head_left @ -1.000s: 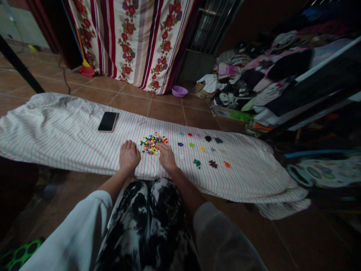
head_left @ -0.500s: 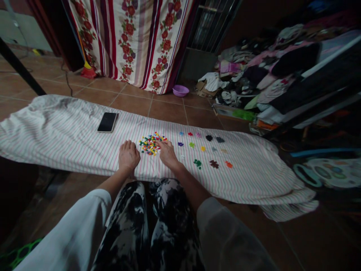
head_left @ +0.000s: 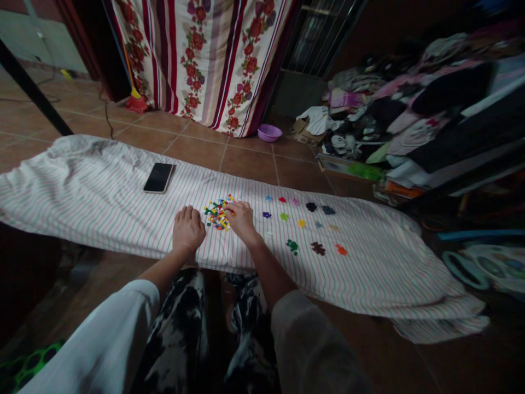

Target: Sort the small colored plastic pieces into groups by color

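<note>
A mixed pile of tiny coloured pieces [head_left: 217, 217] lies on the striped cloth in front of me. My right hand [head_left: 241, 219] reaches into the pile's right side, thumb and index finger closed together. A bit of orange shows at these fingertips; whether it is gripped or lies behind them I cannot tell. My left hand [head_left: 189, 230] rests on the cloth just left of the pile, palm down, fingers together and curled, nothing visible in it. Right of the pile sit small single-colour groups, among them dark green pieces [head_left: 292, 247], brown pieces [head_left: 318, 248] and orange pieces [head_left: 341, 249].
A phone [head_left: 158, 178] lies on the striped cloth [head_left: 102, 202], left of my hands. Beyond this surface are a purple basin [head_left: 269, 132], a floral curtain [head_left: 221, 65] and a broom [head_left: 136, 101]. Heaped clothes [head_left: 381, 104] fill the far right.
My right hand's index finger was stretched over the pile; now it is drawn in against the thumb. My left hand stays in place. The view has shifted slightly.
</note>
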The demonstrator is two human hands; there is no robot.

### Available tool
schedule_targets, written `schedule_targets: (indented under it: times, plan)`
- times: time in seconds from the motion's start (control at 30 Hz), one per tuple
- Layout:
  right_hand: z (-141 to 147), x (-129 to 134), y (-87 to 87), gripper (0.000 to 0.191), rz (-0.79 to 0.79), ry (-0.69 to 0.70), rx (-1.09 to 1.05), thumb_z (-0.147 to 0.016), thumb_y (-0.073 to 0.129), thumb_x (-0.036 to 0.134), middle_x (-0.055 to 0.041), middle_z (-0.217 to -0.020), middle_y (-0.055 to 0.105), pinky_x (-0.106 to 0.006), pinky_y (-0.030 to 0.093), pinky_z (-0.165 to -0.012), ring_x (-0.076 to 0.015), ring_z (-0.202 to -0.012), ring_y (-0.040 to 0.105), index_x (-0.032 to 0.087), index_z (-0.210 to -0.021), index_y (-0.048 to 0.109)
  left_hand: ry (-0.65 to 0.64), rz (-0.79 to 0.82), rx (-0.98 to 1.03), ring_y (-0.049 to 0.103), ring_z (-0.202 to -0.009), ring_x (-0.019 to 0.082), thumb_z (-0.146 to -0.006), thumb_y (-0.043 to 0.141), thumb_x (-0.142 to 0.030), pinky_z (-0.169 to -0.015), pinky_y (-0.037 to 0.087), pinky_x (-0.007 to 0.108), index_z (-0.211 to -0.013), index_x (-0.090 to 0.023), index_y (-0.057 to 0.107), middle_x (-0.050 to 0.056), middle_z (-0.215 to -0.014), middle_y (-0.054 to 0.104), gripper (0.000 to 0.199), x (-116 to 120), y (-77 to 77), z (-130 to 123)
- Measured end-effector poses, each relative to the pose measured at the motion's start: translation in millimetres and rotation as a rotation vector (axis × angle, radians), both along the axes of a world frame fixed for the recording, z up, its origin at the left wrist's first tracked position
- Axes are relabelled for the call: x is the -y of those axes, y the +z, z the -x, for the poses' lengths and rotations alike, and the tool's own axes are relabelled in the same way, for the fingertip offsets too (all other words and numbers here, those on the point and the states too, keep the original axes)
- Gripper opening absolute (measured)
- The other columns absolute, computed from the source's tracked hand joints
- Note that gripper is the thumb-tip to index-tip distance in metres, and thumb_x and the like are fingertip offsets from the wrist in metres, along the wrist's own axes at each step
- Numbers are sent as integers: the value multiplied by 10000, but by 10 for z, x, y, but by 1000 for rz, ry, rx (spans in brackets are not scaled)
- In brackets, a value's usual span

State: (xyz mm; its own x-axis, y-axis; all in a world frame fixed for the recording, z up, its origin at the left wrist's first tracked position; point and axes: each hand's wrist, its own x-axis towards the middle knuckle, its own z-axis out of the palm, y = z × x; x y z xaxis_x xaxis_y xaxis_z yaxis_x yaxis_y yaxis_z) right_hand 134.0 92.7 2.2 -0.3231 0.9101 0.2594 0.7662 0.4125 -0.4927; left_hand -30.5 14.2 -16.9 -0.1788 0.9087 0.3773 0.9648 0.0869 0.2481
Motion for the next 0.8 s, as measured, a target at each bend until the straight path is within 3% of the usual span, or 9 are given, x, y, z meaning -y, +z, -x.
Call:
schedule_targets:
  times: [0.4,0.8]
  plan:
    - [155,9,-41,220,40,-20,80,-886,537,204,-55,-1054,682,-427,301,-993,-257,-1145,441,292,-951,728,4,-11,-30,473,-1262,331,-851,402,-224,-1042,359,485,-1056,-127,582,193,-1287,572,290,-10,0,-2]
    - [139,49,37,119,9,-32,38,-883,561,224,-42,-981,679,-393,310,-969,-226,-1093,471,256,-865,674,-3,-9,-70,504,-1214,329,-869,384,-226,-1001,393,471,-997,-130,585,206,-1246,590,257,10,41,-18]
